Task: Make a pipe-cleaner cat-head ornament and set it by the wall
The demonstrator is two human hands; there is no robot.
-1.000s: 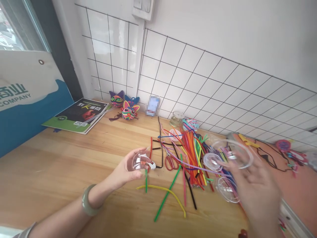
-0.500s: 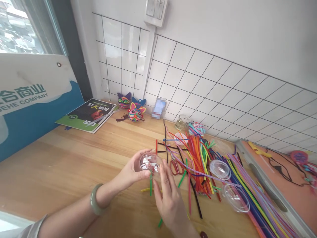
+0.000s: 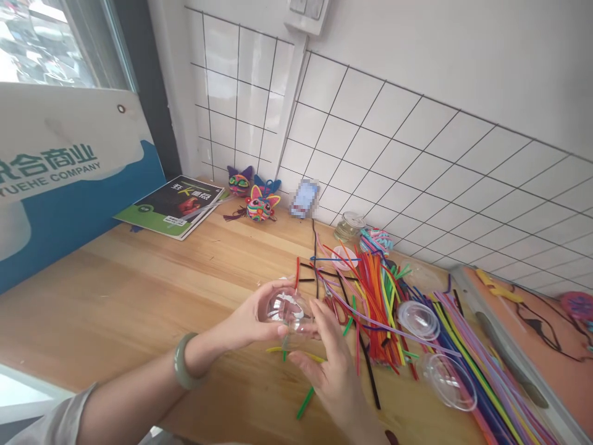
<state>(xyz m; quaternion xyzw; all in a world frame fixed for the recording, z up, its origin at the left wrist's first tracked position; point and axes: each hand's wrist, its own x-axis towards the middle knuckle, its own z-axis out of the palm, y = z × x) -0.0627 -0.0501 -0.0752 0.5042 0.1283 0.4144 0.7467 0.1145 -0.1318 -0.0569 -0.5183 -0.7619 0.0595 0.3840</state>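
Observation:
My left hand, with a pale green bangle on its wrist, grips a clear plastic ball between thumb and fingers. At the ball's right side is my right hand. Its thumb and index finger are spread apart, and its fingertips lie close against the ball's edge; whether they touch cannot be made out. Beneath the hands lie cut pieces of green pipe cleaner and a yellow pipe cleaner. Red-handled scissors lie just beyond my right hand.
A bundle of coloured pipe cleaners and clear plastic half shells cover the right side. Farther right is a tray with a yellow glue gun. Finished striped ornaments, a phone and a magazine stand or lie by the wall.
My right thumb has come away from the ball and its fingers have spread. My left hand keeps its hold on the ball. The whole view has shifted slightly.

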